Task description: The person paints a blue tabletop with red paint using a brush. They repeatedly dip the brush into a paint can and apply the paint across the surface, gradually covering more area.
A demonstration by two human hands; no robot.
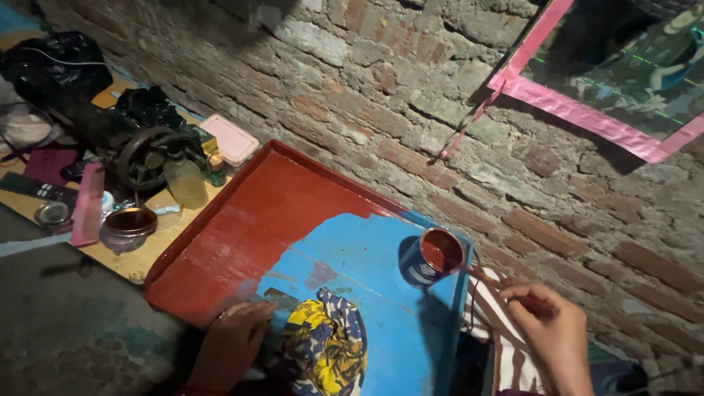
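- Broadly, the blue panel (381, 308) lies flat beside the brick wall (411, 110), its far half already coated red-brown, the near half bare blue; a good coat would advance from the wet edge in even strokes.
- Near its lower edge lies a patterned cloth (326, 348), just beside the left hand (231, 345), whose grip rests spread on the panel's near edge, steadying it.
- Resting on the blue part, the paint tin (433, 257) holds red-brown paint; loading lightly should limit drips.
- Lastly, the right hand (554, 334) has its grip pinching the brush (488, 279), whose tip is at the tin's rim.
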